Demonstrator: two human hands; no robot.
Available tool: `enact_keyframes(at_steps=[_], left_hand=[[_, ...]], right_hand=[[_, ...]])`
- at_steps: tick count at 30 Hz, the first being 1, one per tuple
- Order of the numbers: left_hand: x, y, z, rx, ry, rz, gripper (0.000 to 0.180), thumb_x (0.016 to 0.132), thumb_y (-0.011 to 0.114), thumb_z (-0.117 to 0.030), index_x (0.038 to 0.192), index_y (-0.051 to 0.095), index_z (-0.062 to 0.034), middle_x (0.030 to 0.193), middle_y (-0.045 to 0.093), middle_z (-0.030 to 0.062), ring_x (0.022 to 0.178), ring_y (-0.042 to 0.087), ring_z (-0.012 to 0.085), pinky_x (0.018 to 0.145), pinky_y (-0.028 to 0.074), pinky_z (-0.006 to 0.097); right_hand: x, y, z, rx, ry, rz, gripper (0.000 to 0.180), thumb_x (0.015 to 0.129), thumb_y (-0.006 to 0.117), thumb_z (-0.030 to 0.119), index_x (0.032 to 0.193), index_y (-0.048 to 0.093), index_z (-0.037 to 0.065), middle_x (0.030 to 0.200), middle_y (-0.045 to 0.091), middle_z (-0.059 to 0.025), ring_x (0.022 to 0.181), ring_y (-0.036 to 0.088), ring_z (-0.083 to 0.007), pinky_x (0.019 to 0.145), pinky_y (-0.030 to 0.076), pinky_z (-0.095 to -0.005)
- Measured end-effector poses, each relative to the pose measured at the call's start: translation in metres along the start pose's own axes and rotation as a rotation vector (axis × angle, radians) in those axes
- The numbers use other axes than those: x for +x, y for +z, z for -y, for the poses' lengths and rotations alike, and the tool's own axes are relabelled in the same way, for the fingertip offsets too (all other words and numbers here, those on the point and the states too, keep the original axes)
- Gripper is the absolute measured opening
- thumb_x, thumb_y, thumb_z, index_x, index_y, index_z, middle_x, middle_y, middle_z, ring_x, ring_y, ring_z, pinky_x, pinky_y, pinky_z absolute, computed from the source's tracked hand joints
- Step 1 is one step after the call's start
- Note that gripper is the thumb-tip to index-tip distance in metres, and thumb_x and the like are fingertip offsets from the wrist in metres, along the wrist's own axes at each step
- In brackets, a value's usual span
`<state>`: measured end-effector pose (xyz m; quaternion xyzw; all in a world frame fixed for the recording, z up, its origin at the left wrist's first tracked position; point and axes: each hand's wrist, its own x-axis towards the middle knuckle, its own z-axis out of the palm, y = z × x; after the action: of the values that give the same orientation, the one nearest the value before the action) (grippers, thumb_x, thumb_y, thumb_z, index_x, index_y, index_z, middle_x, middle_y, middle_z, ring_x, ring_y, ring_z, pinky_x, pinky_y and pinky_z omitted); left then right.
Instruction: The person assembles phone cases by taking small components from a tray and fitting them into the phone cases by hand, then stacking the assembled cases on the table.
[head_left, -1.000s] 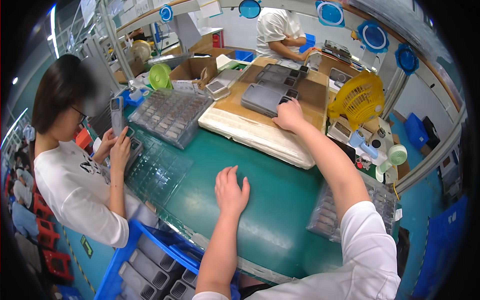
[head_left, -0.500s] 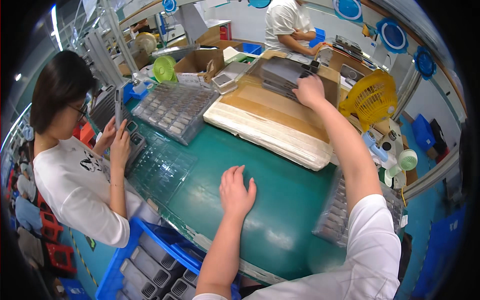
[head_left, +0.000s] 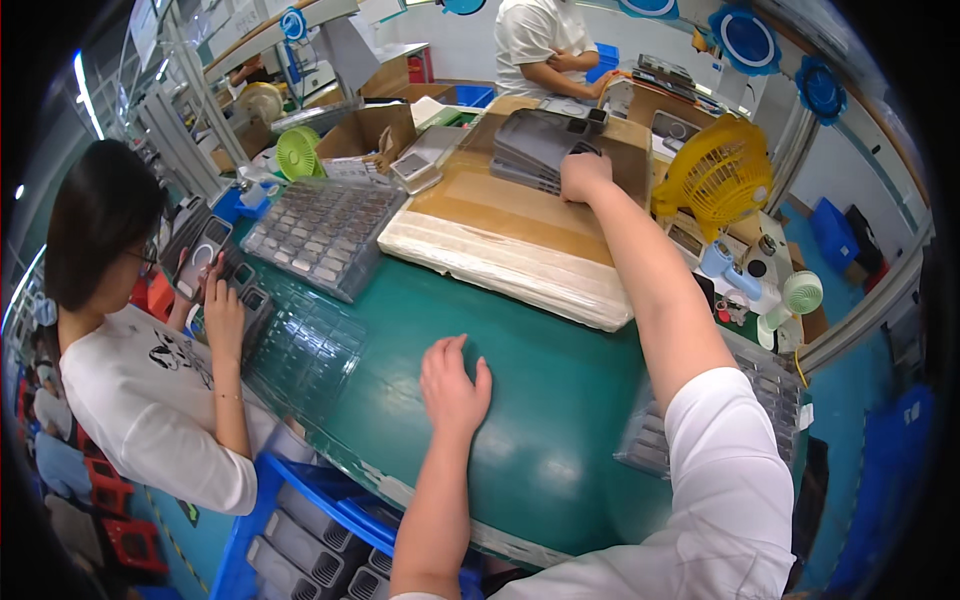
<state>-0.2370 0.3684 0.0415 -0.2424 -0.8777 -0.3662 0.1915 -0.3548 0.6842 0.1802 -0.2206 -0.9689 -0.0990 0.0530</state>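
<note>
A yellow fan is standing near the far right edge of the green table. A compartment tray is lying at its far left corner. A co-worker in white is sitting along the left edge, and a blue crate is standing below the near edge.

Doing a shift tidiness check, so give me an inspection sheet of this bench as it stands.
Surface: green table, partly bare.
Job's things: stack of dark grey trays on a wrapped cardboard slab.
Clutter: clear blister trays, yellow fan, green fan, blue bin.
Hands: left hand flat on the table; right hand on the grey trays.
Cables: nothing seen.
Surroundings: a person at left handling small devices; another person behind.
</note>
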Motion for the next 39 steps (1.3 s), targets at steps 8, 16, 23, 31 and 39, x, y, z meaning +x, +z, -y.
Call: enact_keyframes(at_steps=[8,16,23,31,39], left_hand=[[-0.006,-0.004,0.013,-0.134,-0.148,-0.048,0.033,0.083,0.055,-0.012,0.115,0.054,-0.0029,0.115,0.055,0.0163,0.111,0.048,0.0342,0.096,0.038,0.040],[-0.006,-0.001,0.027,-0.228,-0.158,-0.113,0.025,0.083,0.060,-0.016,0.105,0.061,-0.0035,0.102,0.062,0.0137,0.093,0.060,0.0275,0.084,0.048,0.036],[-0.066,-0.018,-0.027,-0.508,-0.162,0.099,0.030,0.092,0.054,-0.026,0.108,0.062,-0.0011,0.105,0.064,0.0113,0.094,0.060,0.0204,0.085,0.046,0.032],[-0.207,-0.098,-0.093,-1.423,-0.470,0.626,0.077,0.094,0.021,-0.060,0.142,0.026,-0.0001,0.143,0.032,0.0174,0.131,0.034,0.0265,0.108,0.027,0.037],[-0.247,-0.114,-0.103,-1.008,-0.257,0.369,0.117,0.065,0.072,-0.062,0.146,0.012,-0.0027,0.141,0.031,0.0154,0.130,0.034,0.0259,0.107,0.028,0.038]], right_hand=[[-0.133,-0.030,-0.004,-0.007,-0.526,0.069,0.029,0.061,0.077,0.032,0.073,0.070,0.007,0.079,0.066,-0.0128,0.090,0.061,-0.0294,0.102,0.033,-0.0486],[-0.363,-0.074,-0.053,0.295,-1.344,0.153,0.006,0.064,0.061,0.014,0.061,0.067,0.012,0.066,0.060,-0.0005,0.090,0.055,-0.0180,0.108,0.027,-0.0511],[-0.397,-0.023,-0.067,0.314,-1.446,-0.017,0.011,0.067,0.058,0.015,0.063,0.067,0.010,0.070,0.063,-0.0010,0.097,0.055,-0.0211,0.107,0.031,-0.0459],[-0.366,0.003,-0.023,0.124,-1.502,-0.245,0.014,0.071,0.058,0.015,0.073,0.069,0.007,0.089,0.066,-0.0029,0.106,0.054,-0.0230,0.101,0.038,-0.0424],[-0.369,0.010,-0.010,0.444,-1.404,-0.247,0.025,0.075,0.057,0.011,0.094,0.066,-0.002,0.112,0.060,-0.0164,0.115,0.051,-0.0304,0.094,0.044,-0.0389]])
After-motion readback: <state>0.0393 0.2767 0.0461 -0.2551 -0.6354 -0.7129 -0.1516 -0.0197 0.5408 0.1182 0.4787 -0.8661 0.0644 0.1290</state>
